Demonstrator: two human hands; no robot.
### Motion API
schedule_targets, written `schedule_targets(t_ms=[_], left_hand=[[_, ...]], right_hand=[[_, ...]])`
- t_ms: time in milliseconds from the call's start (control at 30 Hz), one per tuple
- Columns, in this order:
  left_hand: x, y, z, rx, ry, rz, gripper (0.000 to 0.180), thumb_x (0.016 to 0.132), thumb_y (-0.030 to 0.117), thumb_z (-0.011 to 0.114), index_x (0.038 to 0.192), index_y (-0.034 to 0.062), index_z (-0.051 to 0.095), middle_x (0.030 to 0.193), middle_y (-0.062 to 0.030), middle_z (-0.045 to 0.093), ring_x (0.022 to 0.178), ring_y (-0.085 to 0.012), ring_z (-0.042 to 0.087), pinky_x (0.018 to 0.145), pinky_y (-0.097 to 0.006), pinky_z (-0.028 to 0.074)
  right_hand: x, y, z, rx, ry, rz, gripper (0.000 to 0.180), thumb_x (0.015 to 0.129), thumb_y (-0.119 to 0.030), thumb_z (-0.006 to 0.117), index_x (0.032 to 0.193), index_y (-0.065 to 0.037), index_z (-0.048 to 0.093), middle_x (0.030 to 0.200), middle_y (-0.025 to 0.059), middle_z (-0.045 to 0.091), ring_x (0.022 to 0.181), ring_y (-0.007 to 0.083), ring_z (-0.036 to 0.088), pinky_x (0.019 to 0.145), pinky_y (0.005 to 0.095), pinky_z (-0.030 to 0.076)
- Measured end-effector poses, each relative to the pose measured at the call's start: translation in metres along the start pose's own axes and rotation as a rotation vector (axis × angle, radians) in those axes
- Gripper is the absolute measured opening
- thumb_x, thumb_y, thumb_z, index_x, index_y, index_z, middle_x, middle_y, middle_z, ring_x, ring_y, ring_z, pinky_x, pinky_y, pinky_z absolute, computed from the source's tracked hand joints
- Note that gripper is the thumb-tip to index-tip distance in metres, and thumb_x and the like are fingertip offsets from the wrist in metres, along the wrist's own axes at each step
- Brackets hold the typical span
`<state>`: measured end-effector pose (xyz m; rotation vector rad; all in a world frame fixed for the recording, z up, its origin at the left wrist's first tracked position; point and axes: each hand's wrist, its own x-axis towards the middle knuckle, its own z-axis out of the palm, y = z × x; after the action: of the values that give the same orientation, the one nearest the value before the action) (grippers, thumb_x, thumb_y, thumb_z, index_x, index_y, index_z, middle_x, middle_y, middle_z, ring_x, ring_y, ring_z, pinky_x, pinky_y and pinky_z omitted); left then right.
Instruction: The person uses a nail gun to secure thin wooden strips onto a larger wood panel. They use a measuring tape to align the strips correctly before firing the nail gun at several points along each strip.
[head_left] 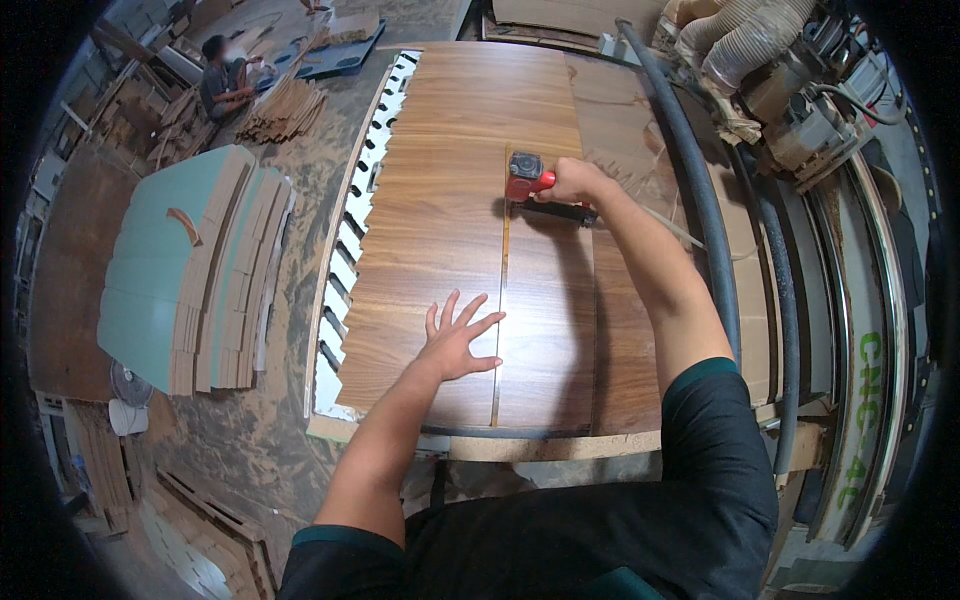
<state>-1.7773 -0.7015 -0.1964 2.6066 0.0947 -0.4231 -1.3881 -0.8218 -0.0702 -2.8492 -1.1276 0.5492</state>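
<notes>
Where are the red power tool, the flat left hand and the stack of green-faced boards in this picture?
red power tool (525,175), head view, on its red body.
left hand (455,345), head view, on the back of the hand.
stack of green-faced boards (165,270), head view, on the green top face.

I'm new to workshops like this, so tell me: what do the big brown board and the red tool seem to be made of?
The brown board looks like a wood-grain laminated panel: printed-looking streaks and a smooth, faintly glossy face, though real veneer is possible. The left hand lies flat on it beside a cut seam. The red tool, gripped by the right hand, seems to be moulded red plastic with dark, likely metal, parts.
</notes>
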Motion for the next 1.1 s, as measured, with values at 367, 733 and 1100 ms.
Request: schedule_targets(t_ms=[367, 733, 1100], left_hand=[[0.001, -0.005, 0.006, -0.046, 0.073, 0.062, 0.099, 0.081, 0.075, 0.084, 0.169, 0.0464, 0.048, 0.188, -0.0070, 0.023, 0.172, -0.0517, 0.002, 0.130, -0.077, -0.004], [0.001, -0.006, 0.005, -0.070, 0.051, 0.057, 0.099, 0.083, 0.075, 0.083, 0.170, 0.0450, 0.049, 0.189, -0.0077, 0.020, 0.173, -0.0490, -0.002, 0.132, -0.075, -0.008], [0.002, -0.006, 0.001, -0.081, 0.034, 0.044, 0.099, 0.081, 0.074, 0.085, 0.169, 0.0451, 0.049, 0.189, -0.0080, 0.021, 0.173, -0.0481, -0.003, 0.131, -0.077, -0.007]], right_hand=[[0.030, 0.034, 0.004, 0.066, 0.020, 0.054, 0.063, 0.079, -0.060, 0.092, 0.104, -0.002, 0.083, 0.100, 0.0221, 0.083, 0.092, 0.0371, 0.079, 0.087, 0.0480, 0.063], [0.062, 0.035, 0.004, 0.014, 0.012, 0.035, 0.064, 0.080, -0.063, 0.089, 0.110, -0.007, 0.085, 0.108, 0.0210, 0.084, 0.101, 0.0382, 0.081, 0.092, 0.0484, 0.063], [0.058, 0.032, -0.001, 0.031, 0.067, -0.028, 0.066, 0.079, -0.063, 0.092, 0.106, -0.003, 0.084, 0.099, 0.0241, 0.082, 0.092, 0.0407, 0.079, 0.086, 0.0499, 0.062]])
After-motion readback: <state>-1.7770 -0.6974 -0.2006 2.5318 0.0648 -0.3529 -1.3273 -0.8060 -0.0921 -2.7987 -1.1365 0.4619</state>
